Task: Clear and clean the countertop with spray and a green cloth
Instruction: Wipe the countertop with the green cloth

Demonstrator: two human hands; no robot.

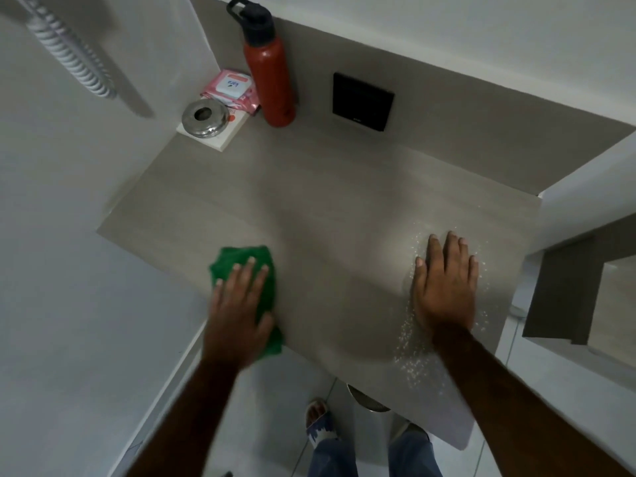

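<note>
The countertop [309,215] looks like a matt, pale grey-brown laminate with a faint wood-like grain, smooth all over — save near its right edge, where fine white droplets or specks [409,342] lie scattered on it. At the near left edge sits the green cloth [246,259], soft and slightly fuzzy, without shine. In the far left corner the red bottle [270,74] has a satin, metal-like body and a matt black cap, beside a glossy pink plastic wipes pack [230,89] and a polished metal round dish [205,118] — mirror-bright.
</note>
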